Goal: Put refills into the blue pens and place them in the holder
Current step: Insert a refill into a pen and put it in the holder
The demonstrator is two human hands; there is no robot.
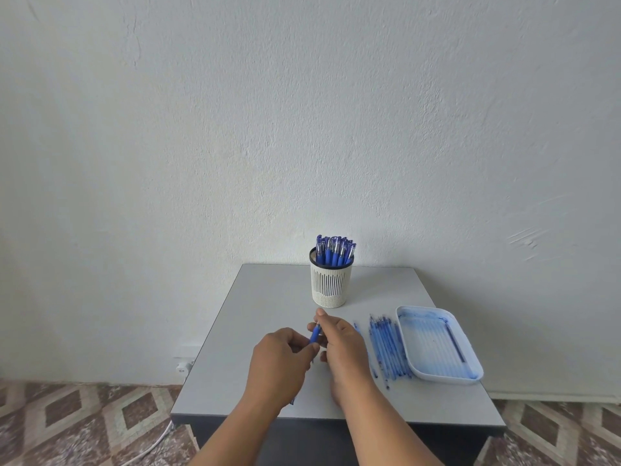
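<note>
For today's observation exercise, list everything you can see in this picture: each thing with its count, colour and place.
Table: one, grey, centre, against the wall.
Holder: one, white slotted cup, far middle of table.
Pens in holder: many, blue, upright; count unclear.
Refills: a bundle, blue, lying left of the tray.
Tray: one, white, ink-stained, right side of table.
Wall socket: one, white, low on wall, left.
Cable: one, white, on patterned floor.
Pen: one, blue, held in both hands.
Left hand: grips the pen.
Right hand: fingers pinch the pen.
</note>
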